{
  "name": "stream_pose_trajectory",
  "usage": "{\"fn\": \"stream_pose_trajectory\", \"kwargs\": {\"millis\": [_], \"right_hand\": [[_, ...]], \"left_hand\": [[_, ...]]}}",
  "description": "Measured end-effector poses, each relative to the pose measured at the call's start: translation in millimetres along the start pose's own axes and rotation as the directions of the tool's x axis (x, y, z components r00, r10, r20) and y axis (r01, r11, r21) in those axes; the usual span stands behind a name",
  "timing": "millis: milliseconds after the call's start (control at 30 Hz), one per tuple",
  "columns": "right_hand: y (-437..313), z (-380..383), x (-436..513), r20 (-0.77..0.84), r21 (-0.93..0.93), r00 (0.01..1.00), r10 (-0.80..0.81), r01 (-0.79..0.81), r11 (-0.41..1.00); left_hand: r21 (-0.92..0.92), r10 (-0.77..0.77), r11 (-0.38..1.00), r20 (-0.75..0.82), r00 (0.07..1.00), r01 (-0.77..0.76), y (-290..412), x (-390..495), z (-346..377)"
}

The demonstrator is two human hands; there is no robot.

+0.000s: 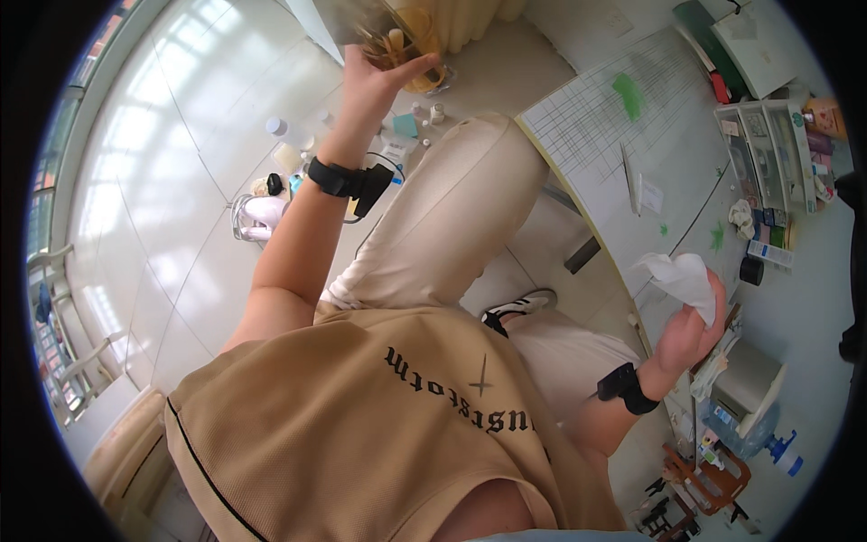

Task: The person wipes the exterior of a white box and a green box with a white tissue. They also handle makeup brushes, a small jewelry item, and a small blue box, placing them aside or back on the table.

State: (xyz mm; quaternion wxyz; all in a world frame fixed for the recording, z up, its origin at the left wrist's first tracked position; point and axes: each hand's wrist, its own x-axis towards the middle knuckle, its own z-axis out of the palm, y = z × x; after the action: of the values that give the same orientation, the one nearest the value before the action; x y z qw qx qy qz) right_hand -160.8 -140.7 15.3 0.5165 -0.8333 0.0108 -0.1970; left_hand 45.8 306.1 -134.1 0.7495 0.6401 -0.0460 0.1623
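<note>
My left hand (389, 73) reaches forward at the top of the view, its thumb across an amber see-through container (420, 34). Several thin stick-like things (395, 39) show in the container, blurred. Most of that hand's fingers are hidden behind what it holds. On the right, my right hand (694, 332) pinches a crumpled white tissue (684, 281) above the edge of a white table (613, 196). A pair of metal tweezers (631, 179) and a small white packet (650, 194) lie on this table, with green smears (628, 97) farther up.
Bottles, including a white-capped one (278, 127), and a pale hair dryer (261, 215) are on the tiled floor to the left. Clear drawers (765, 152) stand at the table's back. A water jug (742, 427) and a brown wooden frame (711, 484) are at lower right.
</note>
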Motion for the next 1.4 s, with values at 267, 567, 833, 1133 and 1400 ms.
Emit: {"fn": "stream_pose_trajectory", "kwargs": {"millis": [267, 567, 833, 1133, 1400], "right_hand": [[26.6, -56.9, -46.7, -0.286, -0.175, 0.955, 0.082, -0.136, 0.975], [18.2, -52.5, -55.0, -0.221, -0.672, 0.97, -0.102, -0.076, 0.737], [15.9, -49.3, -42.4, -0.265, -0.784, 0.964, -0.002, -0.215, 0.583], [21.9, -45.5, -36.7, -0.309, -0.738, 0.95, 0.043, -0.268, 0.619], [22.9, -46.4, -40.3, -0.382, -0.641, 0.92, 0.084, -0.329, 0.693]], "left_hand": [[0.261, -0.162, 0.935, -0.291, 0.943, 0.241, -148.2, 2.8, -15.0], [0.469, -0.145, 0.678, -0.669, 0.729, 0.566, -241.9, 14.9, -6.4], [0.513, -0.025, 0.618, -0.745, 0.667, 0.596, -307.3, 28.7, -24.0], [0.357, -0.133, 0.581, -0.845, 0.518, 0.732, -350.9, 32.7, -31.8], [0.44, -0.07, 0.6, -0.803, 0.591, 0.669, -375.0, 26.1, -38.2]]}}
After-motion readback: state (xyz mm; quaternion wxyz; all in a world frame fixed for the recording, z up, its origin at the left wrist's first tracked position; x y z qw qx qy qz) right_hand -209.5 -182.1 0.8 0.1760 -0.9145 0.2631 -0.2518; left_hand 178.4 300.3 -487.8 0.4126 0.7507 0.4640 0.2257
